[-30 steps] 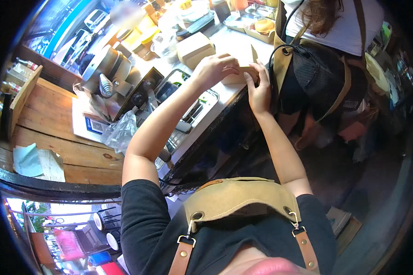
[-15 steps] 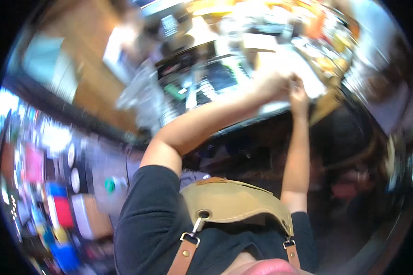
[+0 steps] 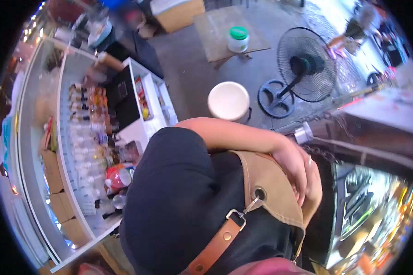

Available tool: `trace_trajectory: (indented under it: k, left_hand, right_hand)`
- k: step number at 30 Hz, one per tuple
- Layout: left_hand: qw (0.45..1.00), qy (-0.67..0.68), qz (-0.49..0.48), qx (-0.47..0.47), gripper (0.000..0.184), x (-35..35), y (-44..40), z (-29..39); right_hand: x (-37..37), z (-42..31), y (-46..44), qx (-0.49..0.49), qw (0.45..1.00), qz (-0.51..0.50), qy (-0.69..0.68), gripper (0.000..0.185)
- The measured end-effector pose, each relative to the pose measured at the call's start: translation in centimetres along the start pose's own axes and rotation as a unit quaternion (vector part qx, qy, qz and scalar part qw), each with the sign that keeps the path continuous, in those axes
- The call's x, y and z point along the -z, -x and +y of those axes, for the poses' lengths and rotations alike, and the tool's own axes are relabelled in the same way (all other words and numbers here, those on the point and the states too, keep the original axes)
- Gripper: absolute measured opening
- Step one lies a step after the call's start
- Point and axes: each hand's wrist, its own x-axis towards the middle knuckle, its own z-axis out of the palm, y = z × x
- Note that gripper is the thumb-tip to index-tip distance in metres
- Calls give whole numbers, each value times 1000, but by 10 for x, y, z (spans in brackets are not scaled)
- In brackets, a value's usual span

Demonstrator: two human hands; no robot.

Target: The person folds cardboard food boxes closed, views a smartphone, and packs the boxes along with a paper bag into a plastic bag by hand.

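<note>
In front of the tan apron [image 3: 275,192] my left hand [image 3: 291,161] lies over my right hand [image 3: 313,181], the two pressed together. The fingers of the left hand are close together and curl down around the right. Most of the right hand's fingers are hidden behind the left, and I can make out no object between them. A small shiny spot shows near the overlapping fingers. The apron hangs on a brown leather strap [image 3: 218,245] with a metal clip, over a black sleeve [image 3: 165,183].
A white round stool [image 3: 228,101] and a black standing fan [image 3: 306,65] stand on the floor. A green-lidded jar [image 3: 238,39] is farther off. To the left, a white shelf [image 3: 68,68] holds several bottles [image 3: 89,137]. A chain [image 3: 323,153] hangs by the dark counter at right.
The view has swung left, away from the cluttered counter to the floor and the bottle shelf. Both hands have come from over the counter to near the apron, still together.
</note>
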Motion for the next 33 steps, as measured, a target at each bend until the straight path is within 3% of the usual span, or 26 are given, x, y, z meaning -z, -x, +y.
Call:
trace_trajectory:
  k: [1, 2, 3, 5, 7, 9, 10, 11, 12, 13, 15, 16, 18, 21, 22, 23, 25, 26, 27, 29, 30, 31, 33]
  left_hand:
    - [994, 86, 53, 42, 37, 5, 34, -6]
    - [992, -72, 101, -38, 42, 13, 76, -19]
    - [954, -232, 153, -112, 48, 21, 117, -41]
    - [985, -104, 125, -60, 56, 41, 196, -111]
    - [970, -50, 235, -27, 57, 33, 277, -174]
    - [946, 85, 311, -30, 72, 27, 340, -232]
    - [944, 89, 316, -38, 72, 22, 362, -247]
    - [894, 18, 435, 105, 81, 19, 386, -257]
    - [805, -48, 539, 243, 90, 10, 411, -254]
    - [738, -52, 573, 353, 103, 3, 431, -249]
    - [659, -143, 696, 247, 87, -21, 461, -255]
    - [649, -134, 710, 240, 87, -25, 473, -262]
    - [605, 21, 796, 9, 71, -30, 488, -279]
    - [564, 16, 825, 15, 61, -50, 505, -306]
    - [508, -35, 860, 25, 50, -51, 505, -326]
    - [505, -39, 862, 27, 50, -53, 514, -332]
    - [551, -52, 825, 115, 35, -60, 530, -347]
    - [578, -54, 808, 101, 31, -66, 542, -334]
    - [580, -7, 806, 116, 36, -73, 549, -312]
    - [514, 93, 853, 8, 34, -68, 555, -299]
    - [481, 65, 872, -61, 31, -60, 559, -306]
    - [482, -39, 875, -21, 26, -55, 562, -315]
    - [454, -62, 887, -60, 31, -47, 563, -324]
  right_hand:
    - [-11, 9, -27, -79, 996, -23, -45, 49]
    - [-25, 24, -54, -154, 985, -44, -65, 52]
    - [-37, 43, -79, -203, 976, -64, -43, 56]
    - [-72, 118, -134, -82, 943, -163, 279, 45]
    - [-105, 139, -159, -179, 906, -152, 352, 43]
    - [-128, 146, -193, -211, 883, -183, 377, 42]
    - [-141, 145, -210, -221, 874, -198, 386, 41]
    - [-153, 146, -228, -227, 865, -212, 395, 40]
    - [-166, 146, -246, -229, 856, -228, 404, 40]
    - [-181, 147, -265, -223, 850, -241, 411, 40]
    - [-206, 149, -305, -209, 836, -268, 430, 39]
    - [-219, 152, -327, -193, 831, -280, 440, 40]
    - [-246, 162, -366, -145, 833, -293, 445, 39]
    - [-288, 152, -413, -44, 856, -277, 436, 34]
    - [-303, 147, -423, -34, 850, -277, 447, 34]
    - [-314, 144, -434, -24, 844, -276, 459, 34]
    - [-333, 142, -454, -43, 836, -293, 462, 33]
    - [-341, 145, -457, -68, 826, -309, 466, 33]
    - [-343, 152, -460, -12, 827, -311, 467, 33]
    - [-344, 175, -469, 50, 830, -299, 469, 28]
    - [-356, 151, -476, -41, 786, -316, 530, 23]
    - [-355, 167, -488, -41, 804, -313, 505, 23]
    - [-369, 158, -520, -87, 796, -313, 511, 25]
